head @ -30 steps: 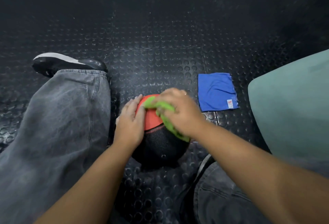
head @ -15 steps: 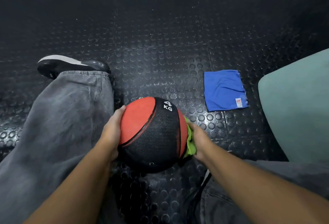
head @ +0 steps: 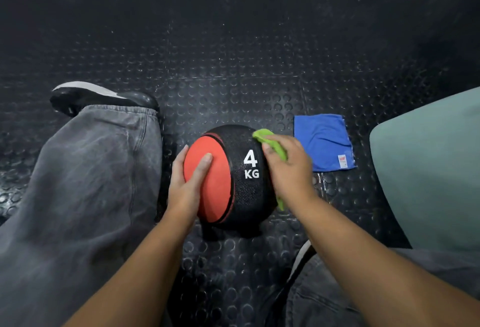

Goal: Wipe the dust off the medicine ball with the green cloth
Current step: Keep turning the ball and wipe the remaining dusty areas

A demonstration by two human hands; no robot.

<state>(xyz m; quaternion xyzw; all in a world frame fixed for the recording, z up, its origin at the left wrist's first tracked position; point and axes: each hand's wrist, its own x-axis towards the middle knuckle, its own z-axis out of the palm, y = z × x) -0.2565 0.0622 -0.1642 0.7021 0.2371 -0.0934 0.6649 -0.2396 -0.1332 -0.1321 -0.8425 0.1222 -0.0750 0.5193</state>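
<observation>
Head cam, your count: one ball [head: 241, 196], two cloths, two hands. The ball sits on the studded floor [head: 233, 67] between your left leg [head: 85, 183] and the blue cloth [head: 322, 142]. It's black with a red panel, and "4 KG" is printed on it in white. Your left hand [head: 187, 183] lies flat on the red panel, fingers straight and thumb spread apart from them. Your right hand [head: 288, 170] has its fingers curled over the green cloth [head: 275, 145], pressing it onto the ball's upper right side. The blue cloth lies flat just right of that hand, and its small white tag has red print too small to read. Two shoes show too.
</observation>
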